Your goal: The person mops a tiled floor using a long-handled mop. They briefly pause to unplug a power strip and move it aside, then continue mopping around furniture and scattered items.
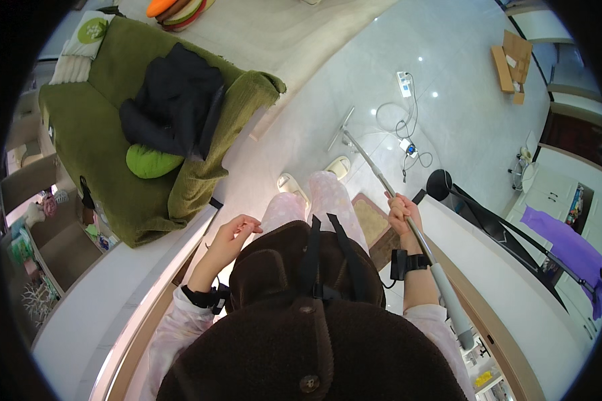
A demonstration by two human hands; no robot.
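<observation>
My right hand [404, 211] is wrapped round the grey pole of a long-handled flat mop [372, 166]. The pole slants from beside my right forearm forward to the floor, where its narrow, flat head [342, 129] lies ahead of my feet. My left hand [237, 234] hangs in front of my left hip with nothing in it, fingers loosely bent and slightly apart. Black bands circle both my wrists. Light slippers [340, 167] are on my feet, on the pale shiny floor.
A green sofa [80, 140] with a dark jacket [170, 93] stands at the left. Ahead right, a white power strip [404, 84] and cables lie on the floor, with an opened cardboard box [513, 63] beyond. Doorway walls flank me; a purple cloth [568, 247] hangs at the right.
</observation>
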